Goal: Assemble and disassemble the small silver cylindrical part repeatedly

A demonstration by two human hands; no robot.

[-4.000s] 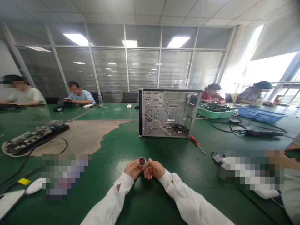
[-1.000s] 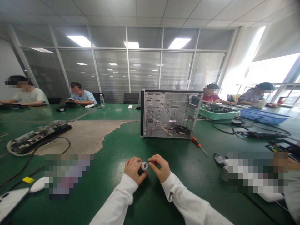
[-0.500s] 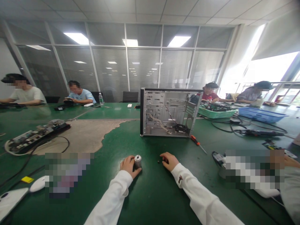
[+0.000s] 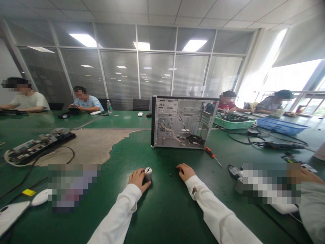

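My left hand [image 4: 138, 180] curls around a small silver motor [image 4: 148, 174], a short metal can with a dark hole in its top, standing upright on the green table. Right of it lies a tiny dark piece [image 4: 170, 175], too small to name. My right hand [image 4: 186, 172] rests just beyond that piece, fingers apart and loosely bent, with nothing in them. Behind both hands stands a computer case [image 4: 180, 123] with its side open, wires and a dark fan-like part inside. An orange-handled screwdriver [image 4: 212, 156] lies by its right corner.
An opened power strip [image 4: 38, 145] lies on bare board at left; a white device [image 4: 17, 213] is nearer. At right are a green basket [image 4: 235, 124], a blue basket [image 4: 283, 126], cables and a co-worker's hand [image 4: 308, 176]. Several people sit around the table.
My right hand has drawn a little to the right, away from the tiny dark piece, and its fingers have straightened. My left hand stays on the motor. The view has shifted slightly.
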